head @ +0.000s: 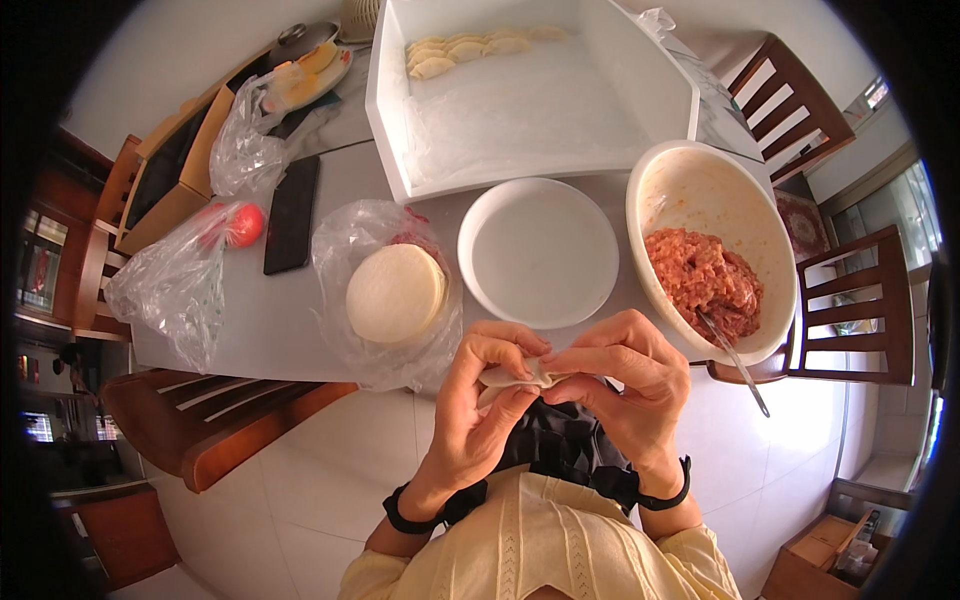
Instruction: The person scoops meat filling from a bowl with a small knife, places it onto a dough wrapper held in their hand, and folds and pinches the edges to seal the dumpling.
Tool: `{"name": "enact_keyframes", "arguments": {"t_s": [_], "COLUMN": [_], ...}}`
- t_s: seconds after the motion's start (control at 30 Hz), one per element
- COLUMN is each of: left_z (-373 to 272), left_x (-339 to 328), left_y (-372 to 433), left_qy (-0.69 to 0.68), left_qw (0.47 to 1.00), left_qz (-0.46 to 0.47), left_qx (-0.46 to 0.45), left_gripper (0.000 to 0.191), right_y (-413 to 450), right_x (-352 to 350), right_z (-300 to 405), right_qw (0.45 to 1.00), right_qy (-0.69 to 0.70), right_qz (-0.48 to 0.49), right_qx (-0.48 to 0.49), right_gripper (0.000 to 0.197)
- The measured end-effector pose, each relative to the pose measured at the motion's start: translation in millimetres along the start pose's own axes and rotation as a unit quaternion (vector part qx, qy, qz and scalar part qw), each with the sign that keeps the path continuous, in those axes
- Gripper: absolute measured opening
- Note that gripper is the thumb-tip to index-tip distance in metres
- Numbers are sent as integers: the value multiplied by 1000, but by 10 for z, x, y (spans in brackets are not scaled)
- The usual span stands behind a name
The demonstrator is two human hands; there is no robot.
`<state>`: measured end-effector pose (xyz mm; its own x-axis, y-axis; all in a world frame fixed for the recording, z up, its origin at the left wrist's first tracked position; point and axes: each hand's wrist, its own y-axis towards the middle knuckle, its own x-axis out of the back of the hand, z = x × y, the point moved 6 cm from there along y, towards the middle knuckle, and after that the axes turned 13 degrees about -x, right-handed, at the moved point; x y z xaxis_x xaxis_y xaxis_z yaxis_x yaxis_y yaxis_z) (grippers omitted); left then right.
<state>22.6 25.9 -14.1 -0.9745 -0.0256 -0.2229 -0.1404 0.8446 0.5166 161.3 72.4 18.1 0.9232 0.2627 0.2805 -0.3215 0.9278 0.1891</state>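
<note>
Between both hands, just off the table's near edge, I hold a folded dumpling whose edges are pinched together. My left hand grips its left end with thumb and fingers. At the other end, my right hand pinches the dough, covering part of it. A stack of round dumpling wrappers lies on a clear plastic bag to the left. Beyond my hands sits a white bowl that seems to hold water. On the right, a large bowl contains minced meat filling, with a metal spoon leaning out.
A white foam box with several finished dumplings stands at the back. Left are a black phone, a bag with a red item, a cardboard box and a plate. Wooden chairs flank the table.
</note>
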Motion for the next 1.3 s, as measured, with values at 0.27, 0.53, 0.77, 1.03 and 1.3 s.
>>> {"name": "enact_keyframes", "arguments": {"t_s": [0.27, 0.53, 0.77, 1.03, 1.3], "left_z": [8, 20, 157, 278, 285], "left_x": [-26, -21, 0, 41, 105], "left_y": [10, 2, -17, -77, -125], "left_qy": [-16, 2, -150, -270, -373], "left_qw": [1000, 999, 985, 946, 901], "left_qz": [15, 27, -59, -111, -30], "left_qx": [9, 26, 70, 144, 221], "left_gripper": [17, 26, 43, 38, 42], "right_y": [-4, -15, -71, -173, -81], "right_x": [13, -7, 49, -47, 52], "right_z": [30, -18, -87, -46, -115], "right_qw": [998, 996, 994, 996, 999], "right_qy": [-45, -79, 0, 11, -7], "right_qz": [-6, -23, -110, -90, -43], "right_qx": [34, 21, -6, -11, -17], "right_gripper": [22, 20, 16, 13, 23]}}
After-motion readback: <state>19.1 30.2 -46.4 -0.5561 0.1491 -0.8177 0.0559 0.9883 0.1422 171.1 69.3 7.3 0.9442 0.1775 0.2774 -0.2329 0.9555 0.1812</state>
